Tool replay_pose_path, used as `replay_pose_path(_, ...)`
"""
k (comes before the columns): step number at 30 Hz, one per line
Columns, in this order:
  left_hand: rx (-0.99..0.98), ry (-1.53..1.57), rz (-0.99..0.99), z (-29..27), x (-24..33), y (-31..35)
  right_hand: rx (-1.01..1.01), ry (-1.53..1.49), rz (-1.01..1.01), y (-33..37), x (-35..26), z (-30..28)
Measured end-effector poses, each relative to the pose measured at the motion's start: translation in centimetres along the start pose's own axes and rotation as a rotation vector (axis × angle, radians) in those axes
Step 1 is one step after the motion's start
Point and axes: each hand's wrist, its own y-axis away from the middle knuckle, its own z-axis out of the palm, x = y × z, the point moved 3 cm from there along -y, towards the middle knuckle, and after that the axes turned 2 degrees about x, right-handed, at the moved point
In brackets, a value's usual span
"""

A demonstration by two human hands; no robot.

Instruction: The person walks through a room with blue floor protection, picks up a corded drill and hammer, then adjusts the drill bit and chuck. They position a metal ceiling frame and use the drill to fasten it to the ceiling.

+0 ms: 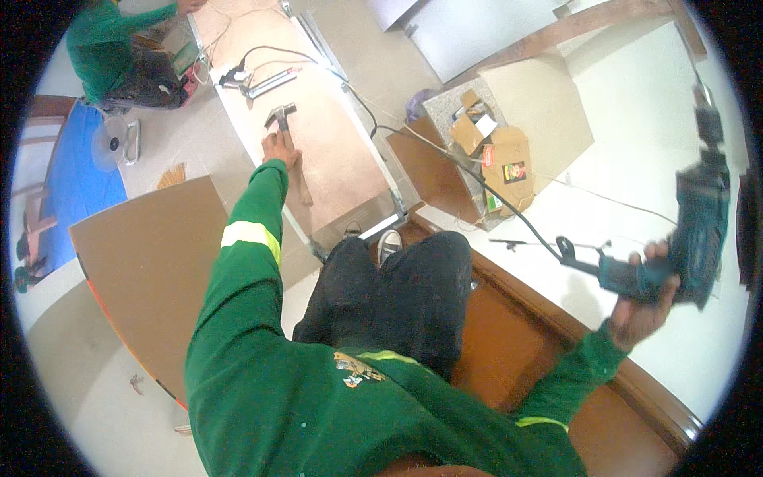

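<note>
Out to the right, my right hand (642, 314) is wrapped round the rear handle of a teal and black power drill (699, 208). The drill is raised with its bit end pointing up, and a black cord (509, 205) runs from its handle back to the work platform. My left hand (280, 149) reaches forward and has its fingers closed round the handle of a claw hammer (305, 192). The hammer lies on the light wooden top of the platform (342, 159), its metal head beyond my fingers.
A long grey-metal and black tool (274, 82) lies farther up the platform. Right of it, open cardboard pieces (509, 171) and small boxes sit on a speckled-top box. A brown panel (151, 278) leans at left, near a fan (114, 145). A green-sleeved person (107, 60) crouches at far left.
</note>
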Motion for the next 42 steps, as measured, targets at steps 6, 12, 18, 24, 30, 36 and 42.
replay_pose_path(6,-0.117,-0.028,-0.016,-3.4,2.5,1.3,0.063,0.047,-0.035,4.1,-6.9,-5.7)
replay_pose_path(12,-0.059,0.078,-0.024,-2.4,-0.2,1.3,0.129,0.026,0.028,4.9,-8.2,-7.3)
replay_pose_path(18,0.004,0.073,-0.163,-3.7,2.9,2.4,0.186,0.030,0.099,3.8,-6.0,-5.4)
replay_pose_path(24,0.089,0.066,-0.251,-3.3,3.7,1.5,0.142,0.047,0.145,1.5,-3.0,-6.0)
replay_pose_path(30,0.105,0.068,-0.332,-7.1,5.1,-5.1,0.106,-0.021,0.170,0.7,-0.4,-5.3)
replay_pose_path(36,0.406,0.259,-0.302,-7.8,2.1,-9.3,0.143,0.008,0.208,1.2,0.0,-6.3)
replay_pose_path(42,0.084,0.093,-0.137,-4.4,4.0,-6.2,0.150,0.013,0.229,1.8,0.4,-7.3)
